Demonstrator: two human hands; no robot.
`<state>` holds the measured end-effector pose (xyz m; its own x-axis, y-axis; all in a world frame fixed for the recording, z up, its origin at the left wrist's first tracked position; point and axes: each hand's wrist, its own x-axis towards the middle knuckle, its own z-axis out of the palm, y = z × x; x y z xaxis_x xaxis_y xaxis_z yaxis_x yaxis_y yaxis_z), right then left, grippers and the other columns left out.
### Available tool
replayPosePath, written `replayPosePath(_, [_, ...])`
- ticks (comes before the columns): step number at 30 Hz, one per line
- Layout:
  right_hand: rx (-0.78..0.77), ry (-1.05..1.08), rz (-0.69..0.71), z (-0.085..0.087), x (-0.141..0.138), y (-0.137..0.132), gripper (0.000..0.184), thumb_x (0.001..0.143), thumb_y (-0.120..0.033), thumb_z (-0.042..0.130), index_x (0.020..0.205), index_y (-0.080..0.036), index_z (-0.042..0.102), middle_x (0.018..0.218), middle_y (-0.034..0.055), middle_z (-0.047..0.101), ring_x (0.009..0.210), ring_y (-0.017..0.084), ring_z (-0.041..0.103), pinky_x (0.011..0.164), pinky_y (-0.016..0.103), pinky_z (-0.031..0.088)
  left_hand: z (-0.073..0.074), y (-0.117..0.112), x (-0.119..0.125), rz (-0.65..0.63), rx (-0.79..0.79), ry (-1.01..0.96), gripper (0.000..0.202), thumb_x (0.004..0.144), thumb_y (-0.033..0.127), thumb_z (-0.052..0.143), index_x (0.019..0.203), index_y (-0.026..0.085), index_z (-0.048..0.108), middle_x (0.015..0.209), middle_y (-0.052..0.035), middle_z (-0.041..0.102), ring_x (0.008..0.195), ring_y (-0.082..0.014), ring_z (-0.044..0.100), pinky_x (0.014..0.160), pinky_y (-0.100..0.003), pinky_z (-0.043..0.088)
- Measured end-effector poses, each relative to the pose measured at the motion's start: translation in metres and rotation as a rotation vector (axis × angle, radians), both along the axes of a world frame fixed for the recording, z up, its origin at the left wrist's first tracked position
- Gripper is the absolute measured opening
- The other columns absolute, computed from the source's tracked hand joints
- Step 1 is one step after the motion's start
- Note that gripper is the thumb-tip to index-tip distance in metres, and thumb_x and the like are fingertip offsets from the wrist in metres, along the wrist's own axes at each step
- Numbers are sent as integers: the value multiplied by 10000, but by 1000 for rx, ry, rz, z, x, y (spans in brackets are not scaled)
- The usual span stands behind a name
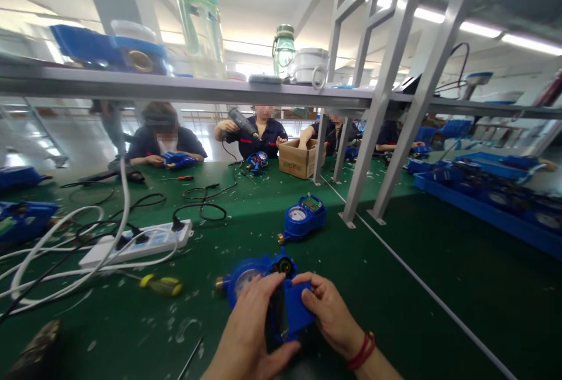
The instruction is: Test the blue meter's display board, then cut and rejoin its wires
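Note:
A blue water meter [250, 277] with a round dial and brass fitting lies on the green table in front of me. My left hand [252, 327] grips its near side, fingers over the body and thumb low at the front edge. Between the thumb and fingers of my right hand [331, 312] is a flat blue cover [298, 305] at the meter's right side. Whether the cover is joined to the meter is hidden by my hands. Just beyond them sits a second blue water meter [304, 217], with a dial and a small green circuit board showing.
At left lie a white power strip [140, 242] with tangled cables and a yellow screwdriver [161, 285]. A blue tray [487, 204] of meters stands at right. Metal posts [386, 93] carry a shelf [263, 90] overhead. Across the table, co-workers handle meters, a heat gun [243, 122] and a cardboard box [300, 158].

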<state>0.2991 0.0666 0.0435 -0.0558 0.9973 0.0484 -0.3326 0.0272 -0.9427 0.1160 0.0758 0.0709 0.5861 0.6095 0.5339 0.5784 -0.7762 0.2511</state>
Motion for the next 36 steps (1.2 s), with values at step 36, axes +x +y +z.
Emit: replayPosePath(36, [55, -208, -136, -55, -2, 13, 581, 787, -628, 483, 1158, -189, 572, 1170, 126, 606, 1026, 265, 578, 894, 354, 422, -36, 40, 37, 4, 297, 470, 922, 592, 23, 422, 1429, 202, 80, 1417, -37, 333, 1225, -262, 439, 1002, -490, 375])
